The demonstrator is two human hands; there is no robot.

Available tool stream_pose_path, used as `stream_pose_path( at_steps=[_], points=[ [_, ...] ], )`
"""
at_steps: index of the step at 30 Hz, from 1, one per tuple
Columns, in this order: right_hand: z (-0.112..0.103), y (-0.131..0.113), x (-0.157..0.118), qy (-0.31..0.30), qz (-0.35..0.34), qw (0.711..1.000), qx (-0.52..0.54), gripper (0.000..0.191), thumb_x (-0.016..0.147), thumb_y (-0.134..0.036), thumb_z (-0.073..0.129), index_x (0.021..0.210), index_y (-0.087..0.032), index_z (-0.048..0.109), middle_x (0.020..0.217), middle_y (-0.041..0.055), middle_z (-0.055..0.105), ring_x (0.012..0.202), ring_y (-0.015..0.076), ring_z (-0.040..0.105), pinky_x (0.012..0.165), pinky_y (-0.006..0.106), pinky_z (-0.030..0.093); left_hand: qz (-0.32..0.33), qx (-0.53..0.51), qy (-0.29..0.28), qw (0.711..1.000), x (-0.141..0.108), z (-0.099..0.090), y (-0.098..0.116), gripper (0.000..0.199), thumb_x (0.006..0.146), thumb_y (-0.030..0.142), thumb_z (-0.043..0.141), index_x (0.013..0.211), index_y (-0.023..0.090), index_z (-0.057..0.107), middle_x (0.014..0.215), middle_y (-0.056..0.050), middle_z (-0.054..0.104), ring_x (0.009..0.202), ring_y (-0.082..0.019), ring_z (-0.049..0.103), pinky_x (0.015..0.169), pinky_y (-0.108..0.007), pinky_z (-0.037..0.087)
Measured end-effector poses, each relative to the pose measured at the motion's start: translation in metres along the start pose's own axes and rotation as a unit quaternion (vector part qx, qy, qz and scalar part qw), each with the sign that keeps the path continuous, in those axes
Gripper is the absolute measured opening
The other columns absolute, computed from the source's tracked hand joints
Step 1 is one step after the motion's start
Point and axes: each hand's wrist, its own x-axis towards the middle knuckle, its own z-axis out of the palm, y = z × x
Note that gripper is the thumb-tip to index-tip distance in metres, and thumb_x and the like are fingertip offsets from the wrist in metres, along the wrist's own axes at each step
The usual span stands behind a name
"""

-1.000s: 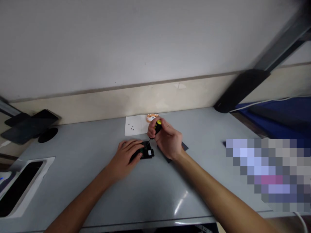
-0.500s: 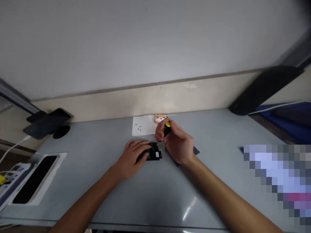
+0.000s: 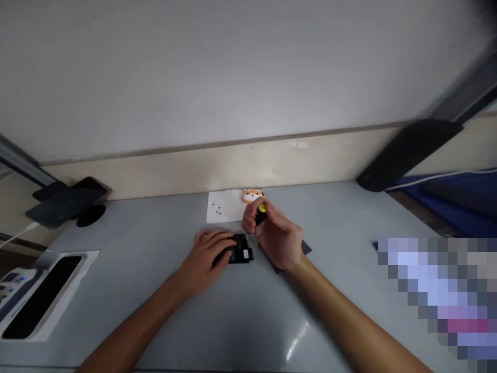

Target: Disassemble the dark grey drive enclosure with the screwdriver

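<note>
My left hand [image 3: 212, 259] steadies a small black device with a green circuit board [image 3: 243, 255], thumb at its near edge and fingers across its left part. A white label shows on the device. In my right hand [image 3: 277, 233] is a screwdriver [image 3: 261, 209] with a black handle and yellow end cap, held upright. Its tip comes down near the device's upper right corner; whether it touches a screw is too small to tell. Under and beside my right hand lies a dark flat panel [image 3: 306, 248], partly hidden. Several tiny dark screws [image 3: 218, 209] rest on white paper [image 3: 229, 215] behind.
An orange and white animal-faced item [image 3: 252, 195] sits by the back wall. To the left stand a phone on a stand [image 3: 66, 204], a dark-screened phone on white paper [image 3: 44, 295] and a power strip [image 3: 13, 287]. A black post [image 3: 404, 158] rises at the back right.
The whole view has shifted slightly, so things appear lower and farther left. Both hands keep their hold, the screwdriver still upright over the device.
</note>
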Motion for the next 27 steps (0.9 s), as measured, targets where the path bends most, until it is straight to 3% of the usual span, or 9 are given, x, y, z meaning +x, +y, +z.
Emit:
stream_pose_path(
  at_steps=[21, 27],
  points=[
    [0.004, -0.001, -0.0011, 0.004, 0.004, 1.0, -0.007, 0.033, 0.101, -0.034, 0.039, 0.083, -0.021, 0.063, 0.073, 0.004, 0.047, 0.068, 0.0185, 0.041, 0.069, 0.035, 0.039, -0.002, 0.004, 0.015, 1.0, -0.0011, 0.0008, 0.0008, 0.028, 0.105, 0.022, 0.046, 0.129, 0.03, 0.059, 0.14, -0.001, 0.063, 0.134, -0.021, 0.053, 0.115, -0.047, 0.03],
    [0.0046, -0.0008, 0.0001, 0.022, 0.013, 0.999, -0.036, 0.033, 0.1, -0.044, 0.041, 0.083, -0.022, 0.06, 0.07, 0.0029, 0.044, 0.065, 0.0186, 0.04, 0.066, 0.035, 0.04, 0.004, 0.001, 0.016, 1.0, -0.0012, 0.0024, -0.0002, 0.027, 0.105, 0.022, 0.046, 0.126, 0.029, 0.062, 0.139, -0.001, 0.064, 0.133, -0.021, 0.054, 0.113, -0.045, 0.034]
  ],
)
